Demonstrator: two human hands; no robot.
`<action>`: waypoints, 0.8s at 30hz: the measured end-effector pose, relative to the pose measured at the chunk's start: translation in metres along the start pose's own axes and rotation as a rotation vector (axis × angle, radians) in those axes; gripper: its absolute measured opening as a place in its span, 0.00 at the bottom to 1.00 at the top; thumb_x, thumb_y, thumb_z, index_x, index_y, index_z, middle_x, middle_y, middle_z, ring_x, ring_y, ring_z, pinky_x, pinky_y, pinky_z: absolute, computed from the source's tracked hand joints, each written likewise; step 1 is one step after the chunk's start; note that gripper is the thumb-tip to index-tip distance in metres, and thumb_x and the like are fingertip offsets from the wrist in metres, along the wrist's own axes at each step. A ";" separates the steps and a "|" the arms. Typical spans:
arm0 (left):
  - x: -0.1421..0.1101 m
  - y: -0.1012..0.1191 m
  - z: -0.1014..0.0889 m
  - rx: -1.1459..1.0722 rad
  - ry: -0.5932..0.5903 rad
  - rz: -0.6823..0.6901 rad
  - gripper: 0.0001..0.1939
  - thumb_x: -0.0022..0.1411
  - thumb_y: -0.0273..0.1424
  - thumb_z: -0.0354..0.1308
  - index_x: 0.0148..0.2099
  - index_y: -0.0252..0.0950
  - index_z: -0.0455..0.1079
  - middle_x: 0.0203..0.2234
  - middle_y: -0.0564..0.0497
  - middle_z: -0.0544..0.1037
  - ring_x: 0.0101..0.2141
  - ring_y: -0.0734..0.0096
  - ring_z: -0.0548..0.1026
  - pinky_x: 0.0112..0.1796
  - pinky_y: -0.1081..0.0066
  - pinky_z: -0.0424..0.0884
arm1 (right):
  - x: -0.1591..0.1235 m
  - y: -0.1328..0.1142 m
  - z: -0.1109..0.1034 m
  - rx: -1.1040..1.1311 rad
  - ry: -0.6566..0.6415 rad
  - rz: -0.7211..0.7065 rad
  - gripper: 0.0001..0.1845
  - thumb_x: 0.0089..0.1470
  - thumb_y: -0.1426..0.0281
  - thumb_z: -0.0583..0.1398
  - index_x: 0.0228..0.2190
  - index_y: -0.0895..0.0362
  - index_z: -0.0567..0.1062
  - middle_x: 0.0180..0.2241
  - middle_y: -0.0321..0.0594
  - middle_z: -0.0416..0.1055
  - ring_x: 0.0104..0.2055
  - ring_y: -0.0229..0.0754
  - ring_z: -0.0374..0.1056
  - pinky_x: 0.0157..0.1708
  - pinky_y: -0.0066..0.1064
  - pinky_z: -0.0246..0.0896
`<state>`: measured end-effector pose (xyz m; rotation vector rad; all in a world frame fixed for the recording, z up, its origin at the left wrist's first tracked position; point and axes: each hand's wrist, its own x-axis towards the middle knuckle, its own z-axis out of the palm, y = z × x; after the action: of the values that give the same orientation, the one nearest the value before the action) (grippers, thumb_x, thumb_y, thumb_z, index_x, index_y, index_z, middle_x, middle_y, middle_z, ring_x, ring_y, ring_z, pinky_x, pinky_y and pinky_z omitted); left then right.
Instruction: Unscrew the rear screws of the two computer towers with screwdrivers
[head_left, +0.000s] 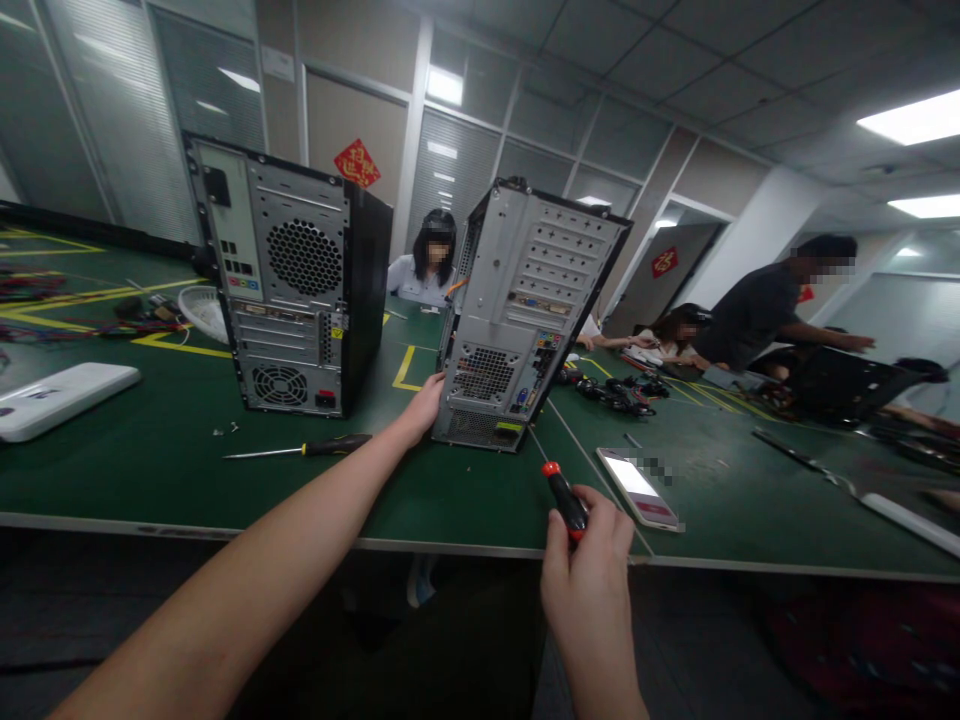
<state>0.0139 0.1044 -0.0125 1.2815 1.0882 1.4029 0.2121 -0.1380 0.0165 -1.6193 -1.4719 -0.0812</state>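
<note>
- Computer case (499, 300) stands on the green desk (457, 500), in front of the person and between the two hands. Its back side, with lots of little holes and plugs, faces the person.
- Left hand (426, 405) touches the low left edge of this case. Its fingers go out of sight by the edge, so one cannot tell how far open they are or how tightly they hold.
- Right hand (589, 560) has its fingers closed around a red and black screwdriver (564, 500). The metal tip points up at the case's low right corner. One cannot tell if it touches.
- Another computer case (292, 290) stands to the left, with a round fan grille low on its back.
- A yellow and black screwdriver (322, 447) lies in front of that one.
- A phone (637, 487) with a bright screen lies near the right hand.
- Black cables (622, 395) sit in a pile behind the phone.
- Across the desk sits a person in a light top (424, 285).
</note>
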 end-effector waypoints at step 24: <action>-0.004 0.008 0.003 -0.002 0.014 -0.005 0.26 0.66 0.47 0.52 0.59 0.40 0.71 0.62 0.45 0.74 0.62 0.51 0.69 0.60 0.57 0.64 | 0.001 0.006 0.005 0.013 0.036 -0.068 0.14 0.62 0.65 0.55 0.47 0.55 0.72 0.50 0.49 0.57 0.49 0.52 0.66 0.43 0.45 0.69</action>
<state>0.0162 0.0987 -0.0055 1.2681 1.0985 1.4113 0.2147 -0.1334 0.0112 -1.5497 -1.4973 -0.1377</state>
